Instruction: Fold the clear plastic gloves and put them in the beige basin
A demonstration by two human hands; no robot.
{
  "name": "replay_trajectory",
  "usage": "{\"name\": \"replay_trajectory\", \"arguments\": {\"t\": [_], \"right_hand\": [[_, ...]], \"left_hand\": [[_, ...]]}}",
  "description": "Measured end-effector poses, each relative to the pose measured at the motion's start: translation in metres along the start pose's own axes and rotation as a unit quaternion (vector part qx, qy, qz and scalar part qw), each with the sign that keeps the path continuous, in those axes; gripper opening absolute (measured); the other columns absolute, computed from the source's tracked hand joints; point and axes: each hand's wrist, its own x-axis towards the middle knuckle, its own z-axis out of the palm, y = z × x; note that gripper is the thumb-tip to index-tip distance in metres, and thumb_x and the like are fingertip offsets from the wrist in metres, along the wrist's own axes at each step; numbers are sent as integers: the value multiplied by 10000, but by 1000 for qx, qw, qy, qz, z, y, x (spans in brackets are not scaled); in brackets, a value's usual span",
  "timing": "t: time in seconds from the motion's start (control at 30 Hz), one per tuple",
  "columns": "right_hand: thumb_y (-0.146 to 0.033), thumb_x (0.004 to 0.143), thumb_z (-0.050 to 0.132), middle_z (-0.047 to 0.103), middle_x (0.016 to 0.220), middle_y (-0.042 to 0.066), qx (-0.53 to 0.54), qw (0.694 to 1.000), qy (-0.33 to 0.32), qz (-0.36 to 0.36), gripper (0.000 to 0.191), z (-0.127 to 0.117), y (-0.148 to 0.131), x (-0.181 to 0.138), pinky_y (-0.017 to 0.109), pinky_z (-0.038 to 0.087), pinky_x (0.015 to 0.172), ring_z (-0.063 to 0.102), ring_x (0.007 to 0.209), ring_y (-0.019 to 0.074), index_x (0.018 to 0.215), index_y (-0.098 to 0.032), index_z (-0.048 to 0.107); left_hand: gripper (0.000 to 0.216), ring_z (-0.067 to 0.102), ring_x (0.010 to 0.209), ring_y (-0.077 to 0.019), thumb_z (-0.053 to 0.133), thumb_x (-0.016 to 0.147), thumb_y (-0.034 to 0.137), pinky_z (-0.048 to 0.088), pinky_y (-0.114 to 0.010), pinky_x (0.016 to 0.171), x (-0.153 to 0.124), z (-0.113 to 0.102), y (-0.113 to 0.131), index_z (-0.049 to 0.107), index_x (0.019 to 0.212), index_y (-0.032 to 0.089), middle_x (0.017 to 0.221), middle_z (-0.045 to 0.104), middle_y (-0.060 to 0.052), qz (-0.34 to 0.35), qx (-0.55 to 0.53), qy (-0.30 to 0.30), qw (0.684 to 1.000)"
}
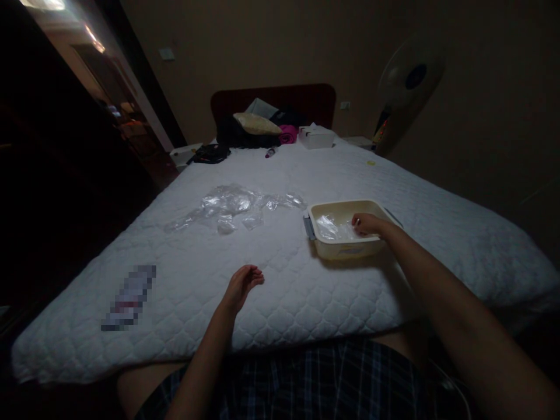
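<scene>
A cream plastic tub (341,248) with grey side handles sits on the white quilted mattress (280,280). My right hand (366,224) reaches into it with fingers curled on clear plastic (330,227) lying inside. My left hand (242,286) hovers low over the mattress near its front edge, fingers loosely curled, holding nothing that I can see. Several crumpled clear plastic bags (231,207) lie spread on the mattress left of the tub.
A pixelated flat item (130,297) lies at the front left of the mattress. Pillows and clothes (258,128), a black bag (210,153) and a white box (315,137) sit by the headboard. A standing fan (409,81) is at the right.
</scene>
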Motion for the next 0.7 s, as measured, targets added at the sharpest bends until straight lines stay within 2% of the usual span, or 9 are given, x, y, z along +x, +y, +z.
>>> {"name": "replay_trajectory", "arguments": {"t": [0.2,0.43,0.57,0.7], "right_hand": [[-19,546,582,654,722,52,-11,999,-50,8,391,6,9,20,220,415,520,575,565,143,922,-108,634],[-39,523,635,644,694,44,-18,995,-100,11,427,24,22,33,229,422,506,564,523,141,944,-113,621],[-63,550,652,639,679,42,-13,996,-82,9,399,22,19,29,231,421,504,558,516,138,945,-101,616],[-78,604,648,647,734,63,-1,999,-29,-13,299,9,11,19,227,421,542,571,567,138,902,-93,633]], "left_hand": [[234,627,707,-177,635,697,320,505,-319,713,0,-2,-1,606,795,110,724,652,-68,-4,2,3,1000],[249,628,712,-183,643,695,330,502,-331,720,1,-4,-2,603,796,106,732,653,-76,-8,-1,-2,1000],[249,626,708,-180,641,699,334,503,-327,711,2,-5,-3,603,791,107,729,650,-73,-3,-2,-4,1000],[248,626,710,-179,637,703,332,502,-325,713,2,-5,-4,603,795,105,731,650,-74,1,-3,-7,1000]]}}
